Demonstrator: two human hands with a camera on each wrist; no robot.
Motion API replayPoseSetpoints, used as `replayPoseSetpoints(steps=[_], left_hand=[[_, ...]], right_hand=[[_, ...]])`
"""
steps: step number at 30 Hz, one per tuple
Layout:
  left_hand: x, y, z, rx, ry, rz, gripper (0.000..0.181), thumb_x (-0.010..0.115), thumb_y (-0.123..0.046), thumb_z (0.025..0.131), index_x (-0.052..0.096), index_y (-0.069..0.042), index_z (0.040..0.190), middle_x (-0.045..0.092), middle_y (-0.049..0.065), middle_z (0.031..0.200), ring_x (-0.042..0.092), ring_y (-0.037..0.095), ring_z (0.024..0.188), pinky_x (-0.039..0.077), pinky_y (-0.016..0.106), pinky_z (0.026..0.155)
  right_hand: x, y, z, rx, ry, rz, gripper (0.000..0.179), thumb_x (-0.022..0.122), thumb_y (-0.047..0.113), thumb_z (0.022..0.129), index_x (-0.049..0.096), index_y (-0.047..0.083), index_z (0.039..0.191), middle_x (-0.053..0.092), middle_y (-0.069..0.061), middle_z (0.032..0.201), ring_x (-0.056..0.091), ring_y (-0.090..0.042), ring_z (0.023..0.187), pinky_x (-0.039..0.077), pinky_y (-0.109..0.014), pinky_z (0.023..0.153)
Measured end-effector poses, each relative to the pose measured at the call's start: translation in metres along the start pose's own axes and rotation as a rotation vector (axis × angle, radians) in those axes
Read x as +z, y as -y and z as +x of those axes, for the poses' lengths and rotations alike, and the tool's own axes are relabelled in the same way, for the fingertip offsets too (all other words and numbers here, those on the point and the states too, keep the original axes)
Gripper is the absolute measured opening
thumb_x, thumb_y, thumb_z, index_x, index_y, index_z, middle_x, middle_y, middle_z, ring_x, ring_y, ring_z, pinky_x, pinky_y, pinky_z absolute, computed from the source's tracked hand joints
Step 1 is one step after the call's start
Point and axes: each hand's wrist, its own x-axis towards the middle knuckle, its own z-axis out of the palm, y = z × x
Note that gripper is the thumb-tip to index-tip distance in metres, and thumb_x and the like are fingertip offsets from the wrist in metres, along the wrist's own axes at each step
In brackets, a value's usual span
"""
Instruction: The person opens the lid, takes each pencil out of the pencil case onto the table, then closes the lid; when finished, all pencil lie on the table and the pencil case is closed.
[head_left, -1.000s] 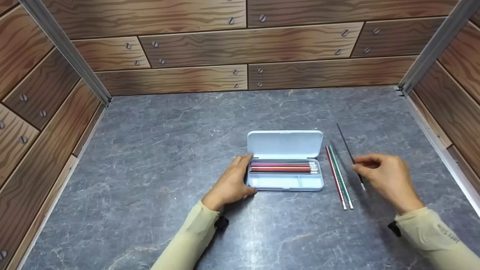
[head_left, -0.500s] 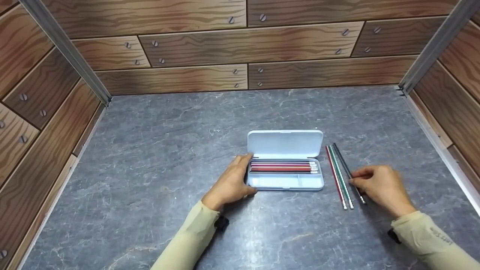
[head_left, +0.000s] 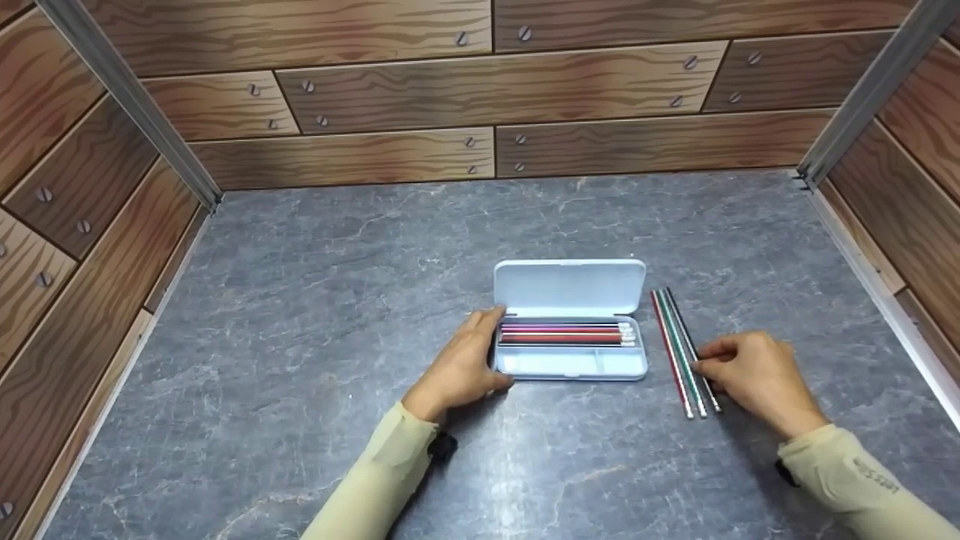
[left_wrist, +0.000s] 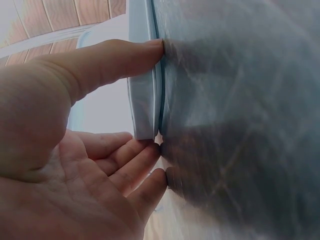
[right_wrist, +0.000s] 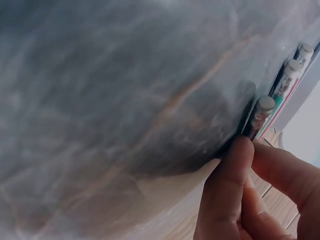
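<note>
A light-blue pencil case [head_left: 570, 289] lies with its lid raised, and several pencils [head_left: 562, 335] fill its back compartment. At the left end of the case, my left hand [head_left: 459, 367] holds it, thumb on the front edge and fingers round the back corner. My right hand [head_left: 761, 379] pinches a black pencil [head_left: 682, 322] between thumb and forefinger. That pencil lies beside a green pencil [head_left: 681, 352] and a red pencil [head_left: 670, 352], right of the case. The right wrist view shows the white eraser [right_wrist: 266, 103] of the black pencil just past my fingertips.
A grey marbled tabletop [head_left: 337, 262] carries everything. Wood-patterned panels [head_left: 390, 90] stand at the back and both sides, with metal corner posts [head_left: 135, 112] between them. The front compartment [head_left: 551, 363] of the case shows bare plastic and a small divider.
My right hand has brought the black pencil down and leftward, from slanted above the table to lying next to the green one. The left hand stays on the case.
</note>
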Motion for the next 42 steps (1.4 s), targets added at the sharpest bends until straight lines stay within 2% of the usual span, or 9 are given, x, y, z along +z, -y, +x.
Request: replayPoseSetpoints(steps=[5,15,18,22,26,28,34,37,42], left_hand=[[0.0,-0.003,-0.002,-0.032,0.013,0.002,0.109,0.093,-0.002,0.081,0.033,0.004,0.172,0.05,0.023,0.167,0.051,0.039,0.155,0.04,0.051,0.136],[-0.002,-0.006,-0.001,-0.024,0.01,0.003,0.109,0.093,-0.002,0.081,0.034,0.003,0.173,0.051,0.022,0.166,0.052,0.039,0.154,0.04,0.051,0.136],[-0.002,-0.006,-0.001,-0.022,0.01,0.005,0.109,0.093,-0.002,0.081,0.034,0.003,0.173,0.05,0.022,0.167,0.051,0.039,0.155,0.04,0.051,0.136],[-0.002,-0.006,-0.001,-0.024,0.013,0.007,0.108,0.093,-0.004,0.082,0.034,0.003,0.172,0.049,0.022,0.168,0.05,0.038,0.156,0.04,0.051,0.136],[-0.002,-0.006,-0.001,-0.023,0.01,0.005,0.108,0.093,-0.004,0.081,0.035,0.003,0.172,0.049,0.022,0.168,0.05,0.039,0.157,0.04,0.051,0.136],[-0.002,-0.006,-0.001,-0.019,0.006,0.005,0.108,0.093,-0.004,0.081,0.035,0.003,0.172,0.05,0.023,0.167,0.051,0.039,0.156,0.04,0.051,0.136],[-0.003,-0.006,-0.002,-0.016,0.003,0.003,0.109,0.093,-0.004,0.081,0.034,0.004,0.172,0.051,0.023,0.166,0.051,0.039,0.155,0.04,0.051,0.136],[-0.003,-0.006,-0.002,-0.019,0.008,0.008,0.109,0.093,-0.004,0.081,0.034,0.003,0.173,0.049,0.023,0.168,0.05,0.039,0.156,0.04,0.05,0.137],[-0.002,-0.006,-0.001,-0.022,0.01,0.016,0.109,0.093,-0.004,0.081,0.034,0.002,0.173,0.048,0.022,0.169,0.049,0.038,0.157,0.039,0.049,0.137]], right_hand=[[0.002,0.001,-0.002,-0.025,0.002,0.031,0.03,0.086,0.016,0.094,0.084,-0.008,0.111,0.085,-0.018,0.095,0.074,-0.008,0.07,0.058,-0.02,0.059],[0.0,0.002,-0.002,-0.001,0.031,0.057,0.032,0.084,0.016,0.097,0.082,-0.01,0.116,0.085,-0.022,0.099,0.077,-0.009,0.071,0.062,-0.021,0.06],[-0.002,0.006,0.0,-0.011,0.013,0.03,0.032,0.083,0.019,0.098,0.083,-0.008,0.115,0.086,-0.019,0.095,0.076,-0.009,0.07,0.06,-0.022,0.059],[-0.003,0.015,0.003,-0.084,-0.058,-0.048,0.025,0.084,0.022,0.097,0.088,0.0,0.108,0.086,-0.016,0.096,0.073,-0.014,0.076,0.054,-0.026,0.064],[0.0,0.026,0.007,-0.15,-0.105,-0.076,0.021,0.086,0.023,0.095,0.089,0.006,0.107,0.086,-0.019,0.107,0.079,-0.031,0.093,0.057,-0.037,0.075],[0.002,0.033,0.009,-0.176,-0.1,-0.067,0.021,0.086,0.023,0.095,0.09,0.007,0.109,0.086,-0.018,0.11,0.081,-0.036,0.1,0.06,-0.04,0.078],[0.016,0.055,0.012,-0.322,-0.057,-0.041,0.02,0.087,0.018,0.096,0.089,0.009,0.113,0.087,-0.013,0.111,0.081,-0.031,0.104,0.063,-0.037,0.088],[0.024,0.064,0.013,-0.398,-0.05,-0.034,0.019,0.087,0.015,0.095,0.089,0.011,0.114,0.088,-0.008,0.111,0.081,-0.03,0.106,0.064,-0.041,0.093],[0.034,0.075,0.019,-0.464,-0.034,-0.001,0.022,0.088,0.013,0.095,0.088,0.012,0.118,0.087,-0.006,0.115,0.082,-0.03,0.11,0.066,-0.048,0.098]])
